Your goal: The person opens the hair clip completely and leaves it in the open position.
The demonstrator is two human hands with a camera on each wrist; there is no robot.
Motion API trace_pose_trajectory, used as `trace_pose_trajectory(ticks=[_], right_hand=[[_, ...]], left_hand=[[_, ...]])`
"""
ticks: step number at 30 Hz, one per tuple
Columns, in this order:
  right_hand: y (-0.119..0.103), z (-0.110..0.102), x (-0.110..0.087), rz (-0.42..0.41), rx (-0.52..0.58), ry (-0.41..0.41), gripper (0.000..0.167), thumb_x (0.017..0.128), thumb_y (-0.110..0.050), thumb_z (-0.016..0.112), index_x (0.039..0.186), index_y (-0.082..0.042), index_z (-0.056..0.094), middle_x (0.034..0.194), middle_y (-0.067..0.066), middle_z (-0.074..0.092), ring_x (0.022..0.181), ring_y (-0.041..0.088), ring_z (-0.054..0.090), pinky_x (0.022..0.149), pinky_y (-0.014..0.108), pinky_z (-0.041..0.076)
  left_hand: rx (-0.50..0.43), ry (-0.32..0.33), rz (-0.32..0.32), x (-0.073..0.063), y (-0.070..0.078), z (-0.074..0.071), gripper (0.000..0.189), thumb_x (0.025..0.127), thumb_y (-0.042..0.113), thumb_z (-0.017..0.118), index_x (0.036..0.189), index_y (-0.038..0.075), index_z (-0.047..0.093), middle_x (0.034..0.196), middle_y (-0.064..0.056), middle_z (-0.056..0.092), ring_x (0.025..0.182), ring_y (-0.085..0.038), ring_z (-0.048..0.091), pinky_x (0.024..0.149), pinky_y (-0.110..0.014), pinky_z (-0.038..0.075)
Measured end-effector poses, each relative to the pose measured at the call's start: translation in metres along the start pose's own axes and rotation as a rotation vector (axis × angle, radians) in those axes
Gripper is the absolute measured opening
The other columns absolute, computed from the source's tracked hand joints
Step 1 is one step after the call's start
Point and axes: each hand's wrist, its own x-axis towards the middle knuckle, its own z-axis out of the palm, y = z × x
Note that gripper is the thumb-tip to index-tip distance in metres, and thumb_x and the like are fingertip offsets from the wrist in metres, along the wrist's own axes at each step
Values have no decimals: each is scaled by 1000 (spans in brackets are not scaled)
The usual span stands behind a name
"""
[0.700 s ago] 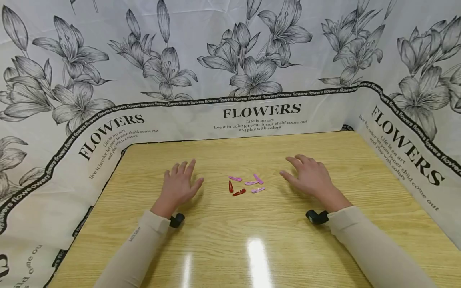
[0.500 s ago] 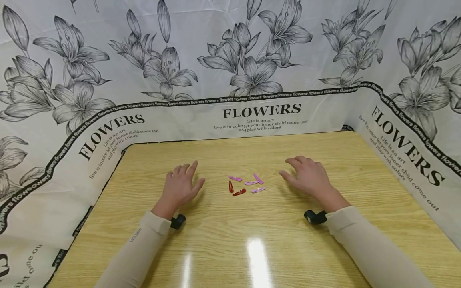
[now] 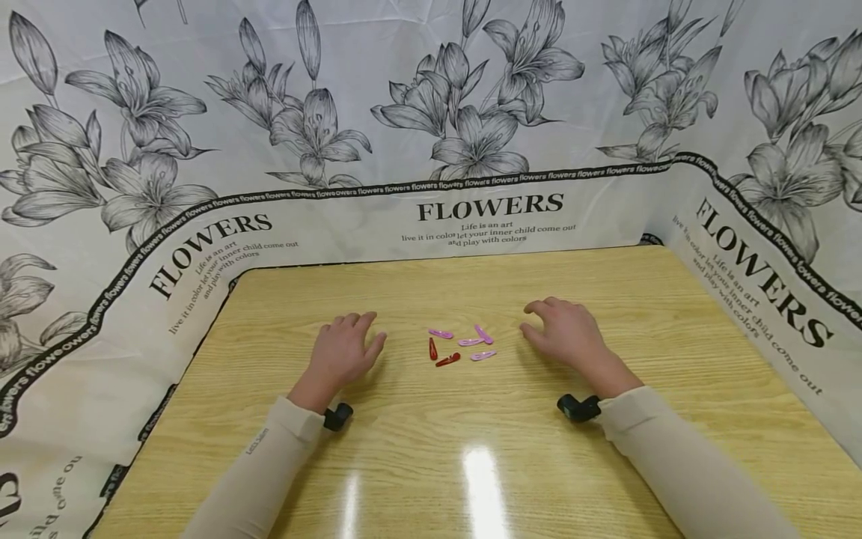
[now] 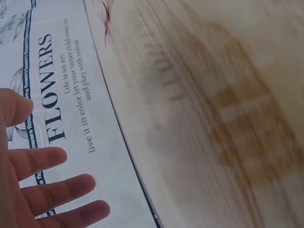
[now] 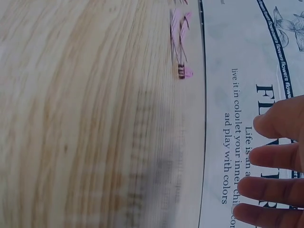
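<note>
In the head view, several small snap hair clips lie in a loose group on the wooden table (image 3: 417, 427). Two are red: one red clip (image 3: 433, 349) points away from me, and another red clip (image 3: 447, 360) lies slanted beside it. Pink clips lie behind and to the right, among them one pink clip (image 3: 441, 334) at the back left and one pink clip (image 3: 483, 355) at the front right. Left of the group is my left hand (image 3: 342, 350), fingers spread and holding nothing. My right hand (image 3: 564, 331) hovers on the other side, likewise holding nothing, its fingers relaxed.
A white cloth (image 3: 350, 232) printed with flowers and lettering encloses the table's back and sides. Black wrist cameras, one on the left wrist (image 3: 338, 416) and one on the right wrist (image 3: 578, 408), stick out on the inner sides. Light reflects off the table's near part.
Both hands have shifted slightly toward me and inward, and their fingers look a little more bent. The hair clips have stayed where they were.
</note>
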Motion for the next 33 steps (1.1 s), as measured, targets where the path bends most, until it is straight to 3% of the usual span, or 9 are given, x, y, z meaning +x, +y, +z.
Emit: trace_pose_trajectory(ticks=[16,25,33], right_hand=[[-20,3,4,-35,56,-36,38,92,-37,58,116,-9,67,107,11,68,95,29,65,76,47,53],[-31,5,5,-49,58,-48,34,92,-36,59,114,-11,68,104,9,67,88,25,66,70,43,53],[-38,7,7,-74,69,-54,29,91,-30,62,111,-12,69,104,8,68,91,24,66,73,43,53]], left_hand=[[-72,-88,-29,-1,11,4,46,100,45,43,125,11,62,120,-12,66,107,-33,63,84,-48,53],[-92,-88,-24,-2,16,9,41,99,42,47,117,11,66,110,-9,69,99,-28,65,77,-44,54],[-125,-91,-14,-1,22,13,32,96,38,55,110,13,69,98,-5,69,88,-22,65,71,-39,54]])
